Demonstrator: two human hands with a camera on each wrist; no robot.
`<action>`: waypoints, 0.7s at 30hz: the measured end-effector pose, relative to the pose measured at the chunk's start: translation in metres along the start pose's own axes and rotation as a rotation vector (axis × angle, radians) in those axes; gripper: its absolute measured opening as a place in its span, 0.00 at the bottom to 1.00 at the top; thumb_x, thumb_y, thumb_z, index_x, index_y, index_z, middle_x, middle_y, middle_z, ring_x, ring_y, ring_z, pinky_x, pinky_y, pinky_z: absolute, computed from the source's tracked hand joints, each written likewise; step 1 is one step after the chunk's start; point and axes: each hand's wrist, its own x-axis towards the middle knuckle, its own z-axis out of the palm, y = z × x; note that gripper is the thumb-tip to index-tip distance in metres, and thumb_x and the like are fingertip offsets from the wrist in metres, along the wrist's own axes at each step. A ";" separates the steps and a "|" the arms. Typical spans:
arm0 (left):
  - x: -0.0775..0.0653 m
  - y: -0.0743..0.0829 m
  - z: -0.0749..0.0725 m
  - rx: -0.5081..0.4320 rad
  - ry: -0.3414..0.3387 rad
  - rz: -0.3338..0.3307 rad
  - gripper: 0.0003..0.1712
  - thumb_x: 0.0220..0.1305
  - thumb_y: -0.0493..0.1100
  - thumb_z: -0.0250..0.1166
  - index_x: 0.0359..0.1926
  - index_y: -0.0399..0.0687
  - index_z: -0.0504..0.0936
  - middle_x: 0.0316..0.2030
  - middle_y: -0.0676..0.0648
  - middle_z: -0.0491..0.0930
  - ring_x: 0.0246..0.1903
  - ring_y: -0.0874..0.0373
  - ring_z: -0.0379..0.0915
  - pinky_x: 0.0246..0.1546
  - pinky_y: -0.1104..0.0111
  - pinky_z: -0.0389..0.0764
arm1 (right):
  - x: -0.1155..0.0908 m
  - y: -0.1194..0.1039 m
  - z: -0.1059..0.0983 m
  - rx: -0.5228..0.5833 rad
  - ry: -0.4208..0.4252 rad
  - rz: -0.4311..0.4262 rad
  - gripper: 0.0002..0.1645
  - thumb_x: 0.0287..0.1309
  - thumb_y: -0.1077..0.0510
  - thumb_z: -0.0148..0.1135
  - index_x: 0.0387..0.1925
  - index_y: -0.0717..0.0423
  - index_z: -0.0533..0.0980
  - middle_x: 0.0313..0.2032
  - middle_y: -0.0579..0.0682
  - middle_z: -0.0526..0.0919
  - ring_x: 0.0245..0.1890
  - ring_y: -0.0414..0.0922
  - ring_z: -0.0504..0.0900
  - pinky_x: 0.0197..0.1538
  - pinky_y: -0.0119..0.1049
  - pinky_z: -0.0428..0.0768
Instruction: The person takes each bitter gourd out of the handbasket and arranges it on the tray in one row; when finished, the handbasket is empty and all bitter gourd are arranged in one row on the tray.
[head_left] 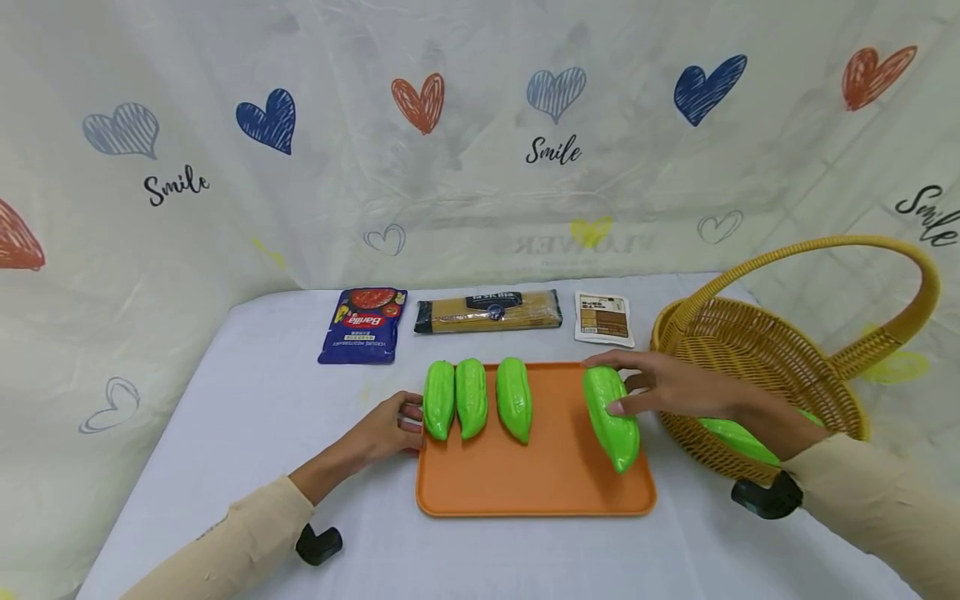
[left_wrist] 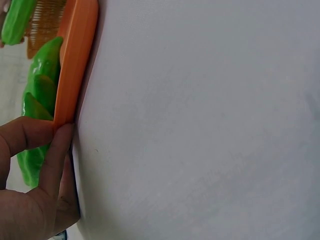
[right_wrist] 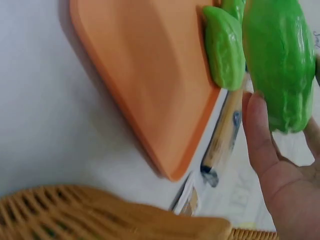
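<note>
My right hand (head_left: 663, 383) grips a glossy green bitter melon (head_left: 611, 421) over the right part of an orange tray (head_left: 555, 492). In the right wrist view, the thumb and fingers lie on both sides of the held bitter melon (right_wrist: 282, 65), its tapered end pointing away from the palm. At the tray's left edge, my left hand (head_left: 392, 427) pinches the rim, as the left wrist view also shows with the tray's side wall (left_wrist: 77, 65) between thumb and fingers. Three more bitter melons (head_left: 513, 400) lie side by side on the tray's left half, pointed ends toward me.
A wicker basket (head_left: 675, 429) with a tall arched handle (head_left: 847, 240) stands right of the tray, more green bitter melon (head_left: 738, 440) inside, partly behind my right forearm. Behind the tray lie a blue Barilla pouch (head_left: 363, 327), a pasta packet (head_left: 491, 312) and a small white-brown sachet (head_left: 603, 318).
</note>
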 end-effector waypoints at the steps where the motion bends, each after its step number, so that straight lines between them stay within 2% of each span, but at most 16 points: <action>1: 0.000 0.000 0.000 0.001 -0.002 0.004 0.41 0.54 0.30 0.71 0.69 0.37 0.65 0.54 0.39 0.73 0.48 0.52 0.78 0.43 0.62 0.88 | 0.002 -0.001 0.001 -0.006 0.011 -0.001 0.36 0.63 0.46 0.67 0.70 0.35 0.66 0.65 0.49 0.73 0.64 0.55 0.71 0.61 0.54 0.77; 7: -0.001 0.000 0.000 -0.002 -0.006 0.018 0.42 0.54 0.30 0.71 0.69 0.36 0.65 0.54 0.39 0.73 0.48 0.52 0.78 0.43 0.62 0.88 | 0.015 0.000 0.008 0.034 0.043 -0.021 0.37 0.63 0.47 0.67 0.71 0.40 0.65 0.66 0.54 0.71 0.65 0.61 0.70 0.61 0.55 0.78; 10: -0.001 0.000 0.000 -0.002 -0.008 0.020 0.42 0.54 0.30 0.71 0.69 0.36 0.64 0.54 0.39 0.73 0.47 0.52 0.78 0.43 0.62 0.88 | 0.020 0.001 0.011 0.062 0.049 -0.005 0.39 0.63 0.48 0.67 0.72 0.45 0.64 0.66 0.58 0.69 0.63 0.61 0.74 0.59 0.54 0.80; 13: -0.001 0.000 0.000 0.000 -0.006 0.021 0.42 0.53 0.30 0.71 0.69 0.36 0.65 0.54 0.39 0.73 0.47 0.52 0.78 0.43 0.62 0.88 | 0.025 0.002 0.015 0.086 0.064 0.013 0.40 0.62 0.49 0.67 0.72 0.47 0.63 0.65 0.60 0.69 0.60 0.59 0.77 0.56 0.51 0.81; 21: 0.000 -0.001 -0.001 0.014 -0.003 0.026 0.42 0.53 0.32 0.72 0.69 0.37 0.65 0.54 0.40 0.73 0.48 0.52 0.77 0.44 0.63 0.88 | 0.036 -0.002 0.026 0.138 0.116 0.024 0.40 0.62 0.50 0.68 0.71 0.51 0.63 0.67 0.64 0.68 0.60 0.61 0.76 0.52 0.45 0.85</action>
